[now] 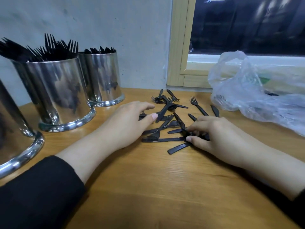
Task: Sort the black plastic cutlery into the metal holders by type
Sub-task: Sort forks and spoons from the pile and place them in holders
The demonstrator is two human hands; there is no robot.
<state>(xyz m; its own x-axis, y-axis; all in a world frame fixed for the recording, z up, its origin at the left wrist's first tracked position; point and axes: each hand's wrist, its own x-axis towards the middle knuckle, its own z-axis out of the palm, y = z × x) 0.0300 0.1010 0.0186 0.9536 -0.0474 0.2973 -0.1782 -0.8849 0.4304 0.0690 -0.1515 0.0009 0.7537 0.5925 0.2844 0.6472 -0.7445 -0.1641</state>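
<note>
Both hands rest on a loose heap of black plastic cutlery (166,124) on a wooden table (148,187).

The heap of forks and knives lies spread mid-table, between the hands and the wall. The right hand (219,136) pinches a few pieces between thumb and curled fingertips at the heap's near right edge. The left hand (130,121) lies palm-down and loosely open, fingertips touching pieces at the heap's left side; whether it grips any I cannot tell. To the left stand three shiny metal cylinder holders: the middle one (57,93) crowded with forks, the far one (102,78) holding dark handles, the nearest (14,138) only partly in view. A crumpled clear plastic bag (250,90) sits at right below a wood-framed window (181,47).
</note>
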